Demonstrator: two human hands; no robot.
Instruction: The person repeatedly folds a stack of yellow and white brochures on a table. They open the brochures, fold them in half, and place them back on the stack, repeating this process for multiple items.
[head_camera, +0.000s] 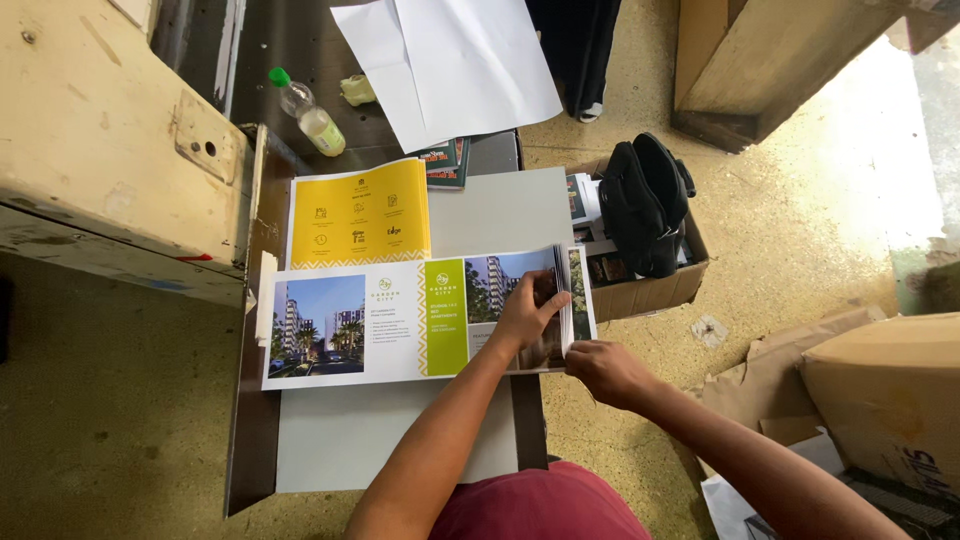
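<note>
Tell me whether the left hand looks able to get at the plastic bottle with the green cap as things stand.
Probably yes. The left hand rests on the brochure stack, and the bottle lies beyond the yellow sheets; only flat paper lies between them, though it is a long stretch forward.

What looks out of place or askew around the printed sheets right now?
A plastic bottle lies on its side on the dark surface above the yellow sheet. Torn cardboard lies on the floor. The left hand and right hand fan the stack's right edge.
</note>
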